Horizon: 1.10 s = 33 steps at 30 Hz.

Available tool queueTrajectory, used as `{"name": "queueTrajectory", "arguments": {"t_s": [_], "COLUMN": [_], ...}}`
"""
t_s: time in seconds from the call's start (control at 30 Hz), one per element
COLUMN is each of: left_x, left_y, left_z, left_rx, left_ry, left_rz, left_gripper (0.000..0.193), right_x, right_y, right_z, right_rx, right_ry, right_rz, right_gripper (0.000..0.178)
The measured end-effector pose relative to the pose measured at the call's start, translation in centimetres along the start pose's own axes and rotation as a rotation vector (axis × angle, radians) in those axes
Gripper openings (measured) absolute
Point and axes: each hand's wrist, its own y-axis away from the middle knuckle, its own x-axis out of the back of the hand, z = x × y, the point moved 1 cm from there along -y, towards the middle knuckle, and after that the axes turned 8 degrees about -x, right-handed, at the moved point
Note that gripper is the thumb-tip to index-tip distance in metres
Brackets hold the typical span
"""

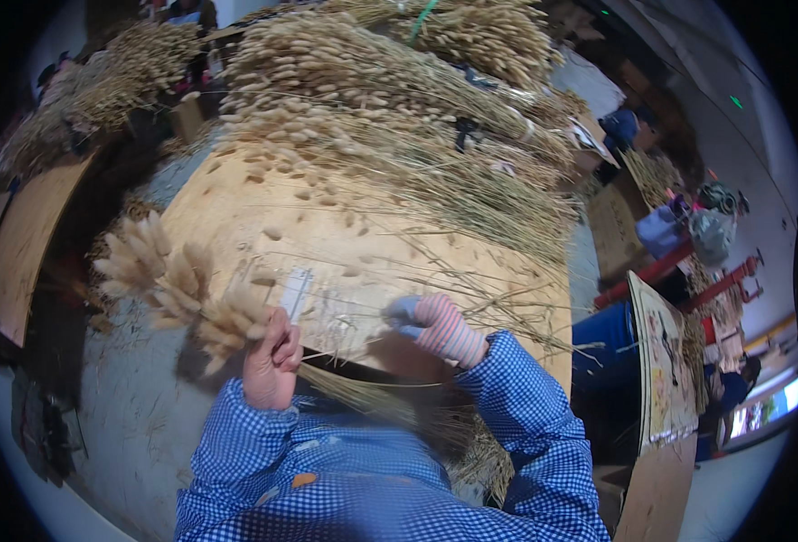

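Note:
My bare left hand [271, 359] is closed around a bunch of dried grass stems with fluffy tan heads [168, 282]; the heads fan out up and left, and the stalks [372, 397] run down to the right across my lap. My right hand [437, 327], in a striped knit glove with blue fingertips, rests on the wooden board [345, 235], fingers bent over thin loose stems. I cannot tell whether it grips one. A small pale flat tool [296, 291] lies on the board between my hands.
A big heap of the same dried stalks [390, 108] covers the far half of the board. More bundles [101, 81] lie at the far left. A person in blue sits at the right [616, 334], beside upright cardboard sheets [661, 370]. Grey floor shows at left.

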Motion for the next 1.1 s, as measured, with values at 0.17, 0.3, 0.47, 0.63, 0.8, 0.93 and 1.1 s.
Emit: {"name": "queueTrajectory", "arguments": {"t_s": [0.17,0.3,0.47,0.63,0.8,0.93,1.1], "left_x": [-0.5,-0.8,-0.2,0.8,2.6,4.2,4.4], "left_y": [0.8,1.8,2.8,2.9,2.7,2.5,1.0], "left_z": [0.7,1.8,3.6,4.2,7.1,9.3,9.5], "left_rx": [-0.018,-0.04,-0.078,-0.103,-0.276,-0.315,-0.261], "left_ry": [-0.064,-0.027,-0.096,-0.142,-0.161,-0.194,-0.254], "left_rz": [-0.075,0.019,0.064,0.104,0.432,0.552,0.115], "left_gripper": [0.041,0.049,0.053,0.055,0.053,0.053,0.052], "right_x": [-1.1,0.7,5.8,10.8,14.6,16.7,17.5], "right_y": [0.6,1.0,0.6,-4.7,-8.1,-6.8,-8.0], "right_z": [1.7,6.9,12.6,15.5,16.8,19.8,23.4], "right_rx": [0.043,-0.266,-0.442,-0.537,-0.634,-0.623,-0.695], "right_ry": [0.0,-0.011,0.041,0.099,0.585,0.651,0.184], "right_rz": [-0.014,-0.148,0.084,0.172,0.046,0.17,0.439], "right_gripper": [0.023,0.041,0.038,0.036,0.047,0.046,0.037]}}
